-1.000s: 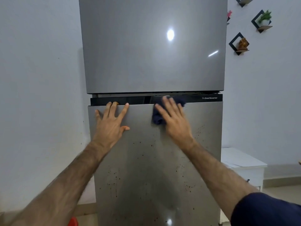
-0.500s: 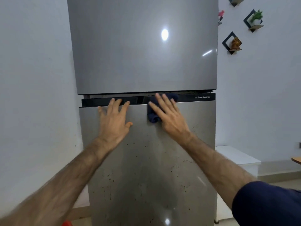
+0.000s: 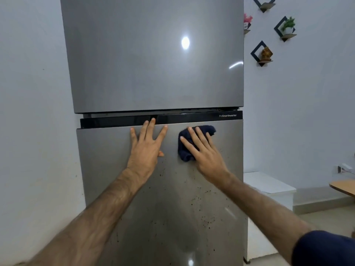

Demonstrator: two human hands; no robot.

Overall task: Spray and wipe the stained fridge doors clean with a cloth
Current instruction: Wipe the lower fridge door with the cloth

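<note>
A tall grey fridge is seen filling the middle of the view, its long axis upright, with two doors counted: the clean upper door (image 3: 151,54) and the lower door (image 3: 163,208), which is speckled with dark spots across its middle and right side. The two are separated by a black band (image 3: 115,121) lettered at its right end. White wall (image 3: 32,112) is seen to the left, close beside the fridge. On the right wall four small diamond-shaped shelves (image 3: 261,53) are mounted, one of them half hidden by the fridge edge. A low white cabinet (image 3: 269,185) is set just beside the lower door, and a wooden tabletop corner (image 3: 343,186) is cut off at the right edge.

Two hands are laid on the top of the lower door. The left hand (image 3: 147,148) is pressed flat, fingers spread and straight, the longest fingertips reaching onto the black band; nothing is held. The right hand (image 3: 205,154) is pressed with straight fingers over one dark blue cloth (image 3: 185,150), which is bunched against the door just below the band, lying on a slant from lower left to upper right.
</note>
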